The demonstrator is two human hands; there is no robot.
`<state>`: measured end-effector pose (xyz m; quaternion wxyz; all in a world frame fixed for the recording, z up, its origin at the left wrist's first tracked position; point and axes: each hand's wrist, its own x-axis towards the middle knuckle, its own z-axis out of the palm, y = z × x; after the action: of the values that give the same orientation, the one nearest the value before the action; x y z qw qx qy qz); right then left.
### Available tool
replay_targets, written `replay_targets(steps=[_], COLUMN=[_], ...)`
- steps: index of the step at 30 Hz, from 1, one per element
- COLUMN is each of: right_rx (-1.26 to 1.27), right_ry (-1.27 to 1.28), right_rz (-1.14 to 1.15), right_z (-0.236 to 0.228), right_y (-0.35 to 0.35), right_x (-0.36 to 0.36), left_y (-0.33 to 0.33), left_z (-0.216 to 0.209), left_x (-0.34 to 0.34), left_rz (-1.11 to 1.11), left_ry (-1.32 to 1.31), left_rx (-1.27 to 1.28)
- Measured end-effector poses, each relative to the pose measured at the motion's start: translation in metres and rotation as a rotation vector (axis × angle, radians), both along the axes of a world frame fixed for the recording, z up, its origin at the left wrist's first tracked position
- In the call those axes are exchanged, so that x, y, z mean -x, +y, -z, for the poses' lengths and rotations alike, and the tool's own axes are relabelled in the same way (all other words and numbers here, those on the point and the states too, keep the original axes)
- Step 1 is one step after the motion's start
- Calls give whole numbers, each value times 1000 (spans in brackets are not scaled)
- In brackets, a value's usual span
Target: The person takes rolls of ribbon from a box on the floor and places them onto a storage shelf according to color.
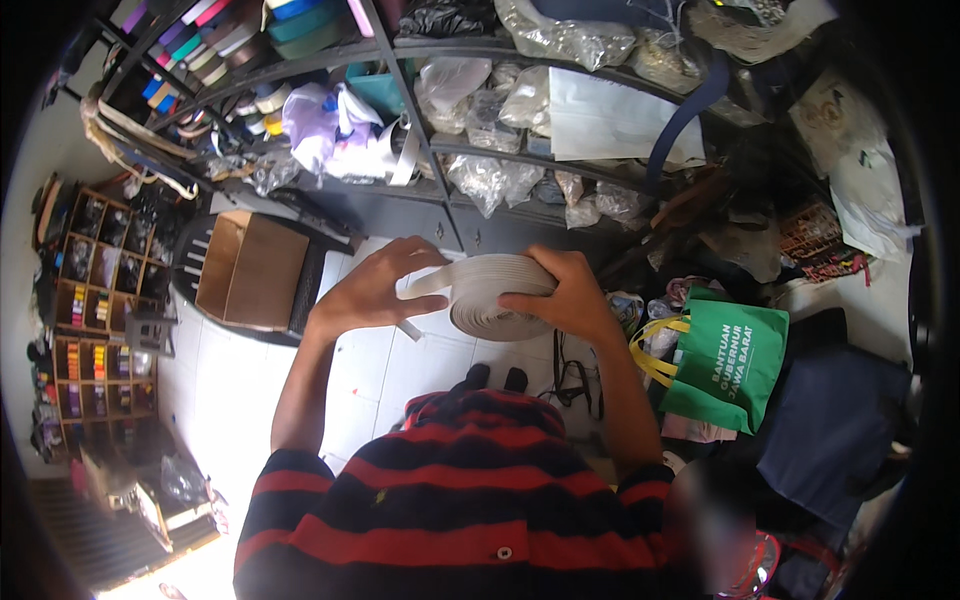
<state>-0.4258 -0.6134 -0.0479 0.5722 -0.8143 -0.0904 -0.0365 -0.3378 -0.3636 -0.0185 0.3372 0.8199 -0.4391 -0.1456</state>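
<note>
A large roll of off-white webbing strap (490,290) is held up in front of my chest, above the tiled floor. My right hand (565,295) grips the roll's right side, thumb across its coiled face and fingers behind. At the left, my left hand (380,290) is curled around the strap's loose end (425,285), pinching it between thumb and fingers. A short tail of the strap (410,330) hangs below that hand. Some of the left fingertips are hidden behind the strap.
Ahead stands a dark metal rack (430,150) with bagged parts and coloured strap rolls. A cardboard box (255,270) rests on a black chair at the left. To the right are a green bag (725,365) and dark fabric (835,430). Thread shelves (105,300) line the far left.
</note>
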Motion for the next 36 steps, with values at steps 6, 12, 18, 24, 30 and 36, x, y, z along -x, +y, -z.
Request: replay_targets(steps=[6,12,18,24,30,36], right_rx=[8,67,8,-29,-161,-187], right_ry=[-111,-166,-209,-198,-200,-123], right_rz=[-188,-206,-249,-203,-94,-187], right_z=[19,24,21,17,16,-4], right_y=[7,16,28,48,106,180], right_x=[-17,-28,-39,-45,-55,-72], left_y=[-36,-25,-13,8,37,102], left_z=[-10,5,7,16,35,32], left_x=[31,43,41,39,52,43], left_rz=[-193,-318,-372,-426,-767,-882], left_ry=[93,-150,-320,-271,53,17], left_rx=[157,117,174,257,461,688])
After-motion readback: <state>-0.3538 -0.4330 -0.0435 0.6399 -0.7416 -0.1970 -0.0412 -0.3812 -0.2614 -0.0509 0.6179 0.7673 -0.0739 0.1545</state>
